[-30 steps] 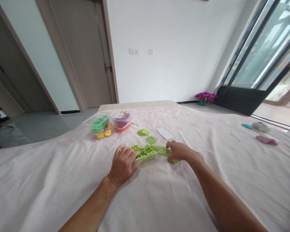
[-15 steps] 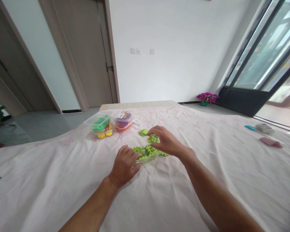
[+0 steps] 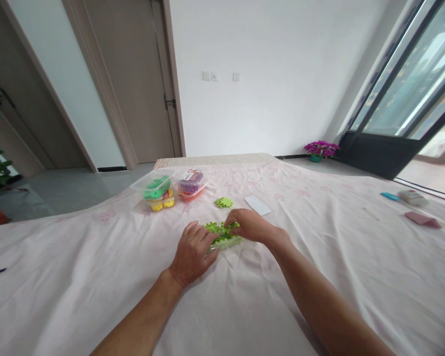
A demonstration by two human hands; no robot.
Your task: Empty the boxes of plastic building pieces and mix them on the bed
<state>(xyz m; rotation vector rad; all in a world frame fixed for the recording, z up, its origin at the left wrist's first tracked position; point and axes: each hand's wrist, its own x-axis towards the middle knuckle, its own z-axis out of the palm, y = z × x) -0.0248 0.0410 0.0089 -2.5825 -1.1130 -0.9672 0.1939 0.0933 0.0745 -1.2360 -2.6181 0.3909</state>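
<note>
– Where did your hands have the clear tub [image 3: 230, 243]?

– It sat on the cloth [image 3: 222, 306] between them. Your left hand [image 3: 194, 253] held its near-left end, thumb on the near side. Your right hand [image 3: 250, 226] curled narrowly over the other end, fingertips down among the green pieces [image 3: 212, 227]; whether they pinched one, I couldn't tell.

– How would the tub have handled for you?

– Light, I'd judge, with thin, springy walls that looked smooth enough to slip. Your best hold was low on the end, under your left hand, without a hard squeeze.

– And the pieces?

– Probably light, slightly bendy plastic; their notched edges likely gave your fingertips good purchase. The loose piece [image 3: 223, 202], beyond both hands, lay flat, so its rim was your likeliest hold. The white card [image 3: 257, 204] lay just past your right hand.
</note>
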